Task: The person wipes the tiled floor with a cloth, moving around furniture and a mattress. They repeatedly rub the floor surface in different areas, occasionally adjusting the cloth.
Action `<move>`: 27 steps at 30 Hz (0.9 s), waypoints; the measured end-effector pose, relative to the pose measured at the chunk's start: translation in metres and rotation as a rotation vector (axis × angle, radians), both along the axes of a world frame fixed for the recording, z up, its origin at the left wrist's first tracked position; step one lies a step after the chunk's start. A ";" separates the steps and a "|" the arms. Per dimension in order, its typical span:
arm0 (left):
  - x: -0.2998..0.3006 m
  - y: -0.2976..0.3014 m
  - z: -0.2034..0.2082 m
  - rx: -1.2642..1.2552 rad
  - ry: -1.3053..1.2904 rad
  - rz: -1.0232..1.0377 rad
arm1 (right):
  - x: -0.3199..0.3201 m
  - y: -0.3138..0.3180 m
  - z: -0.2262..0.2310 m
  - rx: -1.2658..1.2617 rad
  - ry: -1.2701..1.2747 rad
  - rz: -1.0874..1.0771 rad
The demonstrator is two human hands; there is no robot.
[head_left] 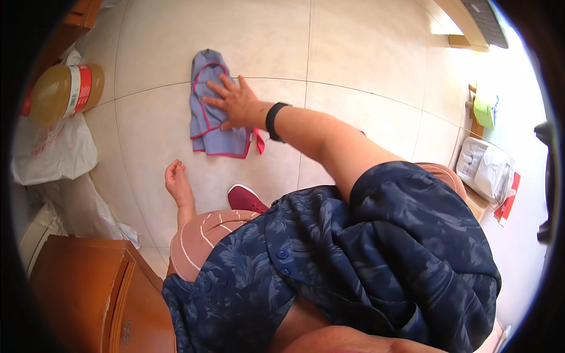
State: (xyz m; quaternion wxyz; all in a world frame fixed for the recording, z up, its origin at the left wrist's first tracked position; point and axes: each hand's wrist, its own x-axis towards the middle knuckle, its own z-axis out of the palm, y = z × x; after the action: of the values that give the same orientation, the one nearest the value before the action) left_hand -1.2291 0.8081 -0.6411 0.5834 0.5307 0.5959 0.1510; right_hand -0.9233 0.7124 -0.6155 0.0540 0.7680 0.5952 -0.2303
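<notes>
A folded grey-blue cloth with red edging (206,126), which looks like an apron, lies flat on the tiled floor. My right hand (235,103) is over its right side, fingers spread and palm down. It appears to rest on the fabric, though the contact under the palm is hidden. A red strap (258,141) sticks out from the cloth's lower right. Off to the lower left of the cloth, apart from it, is my left hand (178,183). Its fingers are curled together, and nothing shows in them.
At the left stand a large bottle of yellow liquid (50,97), white plastic bags (56,153) and a wooden cabinet (88,294). Wooden furniture legs (468,42) are at the upper right. A wrapped white package (485,167) sits by the right wall. My red shoe (246,199) is below the cloth.
</notes>
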 end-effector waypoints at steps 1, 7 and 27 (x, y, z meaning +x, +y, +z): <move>0.002 0.001 -0.002 0.004 0.030 -0.033 | 0.019 -0.005 -0.001 0.002 -0.031 -0.043; 0.057 0.040 -0.010 0.696 0.221 -0.602 | 0.121 -0.113 0.006 0.089 -0.225 -0.559; 0.178 0.092 0.071 0.709 0.932 -1.382 | 0.082 -0.156 0.011 0.283 -0.167 -0.947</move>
State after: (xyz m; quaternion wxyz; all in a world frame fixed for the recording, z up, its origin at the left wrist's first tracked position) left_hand -1.0508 0.8999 -0.5704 0.0462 0.9261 0.2389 -0.2883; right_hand -0.8413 0.5569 -0.6046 -0.1137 0.9694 0.2005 -0.0841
